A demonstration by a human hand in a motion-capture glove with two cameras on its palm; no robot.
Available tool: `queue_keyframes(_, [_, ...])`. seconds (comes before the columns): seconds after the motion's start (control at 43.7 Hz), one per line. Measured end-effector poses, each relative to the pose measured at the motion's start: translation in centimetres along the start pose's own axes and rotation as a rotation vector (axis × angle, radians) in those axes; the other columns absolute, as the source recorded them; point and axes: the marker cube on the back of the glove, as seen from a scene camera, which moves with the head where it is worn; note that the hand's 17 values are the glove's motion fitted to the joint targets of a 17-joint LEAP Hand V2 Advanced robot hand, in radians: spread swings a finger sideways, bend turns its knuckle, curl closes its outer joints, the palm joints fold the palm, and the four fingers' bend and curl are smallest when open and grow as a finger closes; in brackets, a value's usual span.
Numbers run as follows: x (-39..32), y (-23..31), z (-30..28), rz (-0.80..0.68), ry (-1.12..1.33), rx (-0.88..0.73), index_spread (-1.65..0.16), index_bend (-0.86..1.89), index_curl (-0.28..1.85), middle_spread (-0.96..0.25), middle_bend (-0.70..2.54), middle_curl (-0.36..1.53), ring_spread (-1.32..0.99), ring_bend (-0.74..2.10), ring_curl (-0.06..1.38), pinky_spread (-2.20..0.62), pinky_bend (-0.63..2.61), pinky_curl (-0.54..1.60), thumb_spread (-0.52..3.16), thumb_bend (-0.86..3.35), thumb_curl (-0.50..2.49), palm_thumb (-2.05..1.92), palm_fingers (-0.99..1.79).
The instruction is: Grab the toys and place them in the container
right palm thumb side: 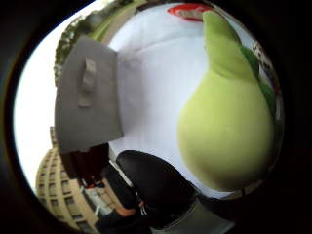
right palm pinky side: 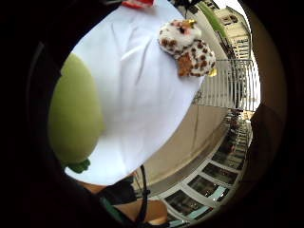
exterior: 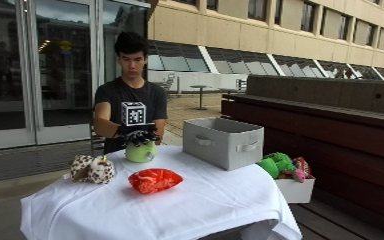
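In the outside view a green pear toy (exterior: pixel 141 151) stands on the white-clothed table (exterior: pixel 205 205) in front of the person. My gloved right hand (exterior: pixel 138 136) hangs just over its top, fingers spread and pointing down, not closed round it. The pear (right palm thumb side: pixel 224 131) looms large in the thumb side palm view and shows at the edge (right palm pinky side: pixel 76 118) of the other palm view. A spotted plush toy (exterior: pixel 92 169) (right palm pinky side: pixel 187 47) and a red toy (exterior: pixel 155 180) (right palm thumb side: pixel 187 10) lie on the cloth. The grey fabric container (exterior: pixel 222 142) (right palm thumb side: pixel 87 97) stands to the pear's right, open-topped.
A white box (exterior: pixel 296 190) at the table's right edge holds a green plush toy (exterior: pixel 275 164) and other small toys. A dark bench wall runs behind it. The table's front edge is near the red toy.
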Motion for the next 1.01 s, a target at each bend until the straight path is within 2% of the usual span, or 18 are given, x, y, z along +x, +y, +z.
queue_keyframes(0.023, [0.1,0.2,0.3,0.004,-0.004,-0.003,-0.26,0.06,0.16,-0.11,0.17,0.28,-0.27,0.22,0.25,0.00,0.70,0.37,0.89,-0.10,0.09,-0.14,-0.16])
queue_keyframes(0.091, [1.3,2.9,-0.1,-0.224,-0.015,-0.260,-0.27,0.05,0.15,-0.11,0.17,0.29,-0.25,0.23,0.26,0.01,0.73,0.38,0.91,-0.08,0.10,-0.10,-0.15])
queue_keyframes(0.137, [1.9,4.3,-0.1,-0.313,-0.020,-0.364,-0.27,0.04,0.14,-0.11,0.17,0.29,-0.24,0.25,0.27,0.02,0.77,0.38,0.92,-0.06,0.11,-0.08,-0.13])
queue_keyframes(0.252, [1.9,4.5,1.5,-0.332,-0.029,-0.469,-0.28,0.02,0.11,-0.08,0.16,0.29,-0.19,0.30,0.29,0.04,0.89,0.41,0.97,-0.03,0.14,-0.02,-0.11])
queue_keyframes(0.412, [2.2,5.7,2.6,-0.368,0.022,-0.577,-0.28,-0.07,0.04,0.01,0.16,0.29,-0.11,0.56,0.37,-0.02,1.29,0.49,1.10,0.17,0.22,0.33,-0.05])
queue_keyframes(0.526, [2.6,5.2,2.6,-0.387,0.048,-0.574,-0.28,-0.06,0.01,0.05,0.18,0.30,-0.08,0.73,0.43,-0.09,1.41,0.52,1.17,0.23,0.26,0.46,-0.07])
queue_keyframes(0.663, [2.4,6.6,1.8,-0.363,0.093,-0.486,-0.29,-0.22,-0.07,0.05,0.41,0.38,-0.21,1.17,0.51,-0.28,1.57,0.49,1.22,0.32,0.33,0.62,0.22])
queue_keyframes(0.732, [2.3,6.4,1.4,-0.364,0.110,-0.457,-0.30,-0.12,-0.05,-0.02,0.70,0.47,-0.29,1.24,0.52,-0.34,1.49,0.47,1.09,0.35,0.39,0.73,0.40])
queue_keyframes(0.869, [2.1,6.2,1.1,-0.355,0.116,-0.387,-0.32,0.13,0.01,-0.14,0.88,0.53,-0.36,1.27,0.53,-0.41,1.34,0.40,0.91,0.41,0.47,0.88,0.69])
queue_keyframes(0.961, [1.9,6.1,1.0,-0.339,0.122,-0.338,-0.32,0.17,0.01,-0.20,1.04,0.56,-0.36,1.29,0.50,-0.45,1.14,0.34,0.92,0.56,0.54,1.06,1.01])
queue_keyframes(0.983, [1.9,6.1,1.0,-0.336,0.117,-0.328,-0.32,0.10,0.00,-0.20,0.97,0.55,-0.37,1.28,0.50,-0.46,1.17,0.35,0.83,0.50,0.53,1.01,0.90])
queue_keyframes(1.006, [1.8,6.0,1.0,-0.329,0.109,-0.323,-0.32,0.17,0.03,-0.21,1.05,0.57,-0.36,1.28,0.51,-0.46,1.10,0.33,0.92,0.61,0.56,1.09,1.04])
